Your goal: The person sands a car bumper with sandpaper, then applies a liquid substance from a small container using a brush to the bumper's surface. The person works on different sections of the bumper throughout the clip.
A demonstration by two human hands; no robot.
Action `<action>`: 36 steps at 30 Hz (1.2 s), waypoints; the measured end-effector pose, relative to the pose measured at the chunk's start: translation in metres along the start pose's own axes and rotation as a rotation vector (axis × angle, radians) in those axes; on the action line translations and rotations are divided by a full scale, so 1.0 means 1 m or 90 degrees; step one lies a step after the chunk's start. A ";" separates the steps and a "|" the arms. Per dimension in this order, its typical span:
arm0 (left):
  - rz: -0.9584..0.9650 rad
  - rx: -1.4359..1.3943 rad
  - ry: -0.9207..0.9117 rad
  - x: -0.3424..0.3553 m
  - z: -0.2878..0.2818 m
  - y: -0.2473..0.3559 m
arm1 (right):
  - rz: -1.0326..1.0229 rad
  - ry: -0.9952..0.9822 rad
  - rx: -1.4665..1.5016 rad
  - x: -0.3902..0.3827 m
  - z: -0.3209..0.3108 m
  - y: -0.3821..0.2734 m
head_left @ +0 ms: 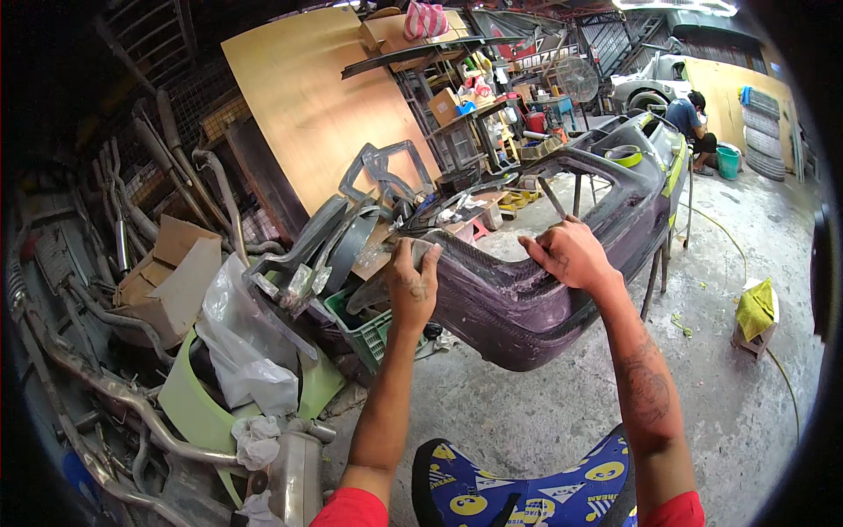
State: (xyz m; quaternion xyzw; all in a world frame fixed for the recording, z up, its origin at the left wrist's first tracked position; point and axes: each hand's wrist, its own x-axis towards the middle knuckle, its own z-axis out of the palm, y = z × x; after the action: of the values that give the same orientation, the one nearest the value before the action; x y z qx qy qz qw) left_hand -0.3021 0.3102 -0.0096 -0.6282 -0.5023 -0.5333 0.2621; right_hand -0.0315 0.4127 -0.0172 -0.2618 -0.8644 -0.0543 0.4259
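Note:
A dark car bumper (518, 329) with a dusty, purplish-black surface and woven-looking patches lies raised above the floor in front of me. My left hand (413, 285) is closed around its left end, thumb up. Over its upper edge, right of centre, sits my right hand (571, 255), fingers curled and thumb pointing left. The right fingertips are hidden, so what they grip cannot be made out. A narrow greyish bar (551, 198) rises just behind the right knuckles; whether I hold it or it belongs to the support is unclear.
Metal exhaust pipes (132, 400), a cardboard box (171, 272) and a green crate (364, 334) crowd the left. A blue patterned seat (527, 492) is below me. Right, a yellow cloth (755, 312) lies on a small stand; farther back, a person (685, 119) sits near a green bucket (728, 162).

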 end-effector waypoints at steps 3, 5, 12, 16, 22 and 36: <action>-0.090 -0.037 -0.002 0.010 -0.001 -0.014 | 0.026 -0.012 -0.004 0.003 -0.003 -0.001; -0.085 -0.019 -0.003 0.005 0.001 -0.012 | 0.023 -0.014 -0.007 0.003 -0.002 0.001; -0.062 -0.029 -0.010 0.006 -0.002 -0.008 | 0.006 -0.006 0.003 0.001 0.000 0.000; -0.059 -0.040 -0.012 0.012 -0.002 -0.012 | 0.010 -0.012 -0.006 0.003 -0.003 0.001; -0.031 -0.037 -0.040 0.014 -0.005 -0.011 | -0.006 -0.012 -0.001 0.004 -0.005 -0.001; -0.058 -0.040 -0.009 0.009 0.003 -0.014 | 0.011 -0.017 -0.007 0.003 -0.003 0.000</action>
State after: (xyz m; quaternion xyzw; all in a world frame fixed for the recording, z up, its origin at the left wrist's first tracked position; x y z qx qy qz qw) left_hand -0.3139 0.3211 -0.0045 -0.6162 -0.5155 -0.5556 0.2141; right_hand -0.0303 0.4132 -0.0127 -0.2723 -0.8675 -0.0519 0.4131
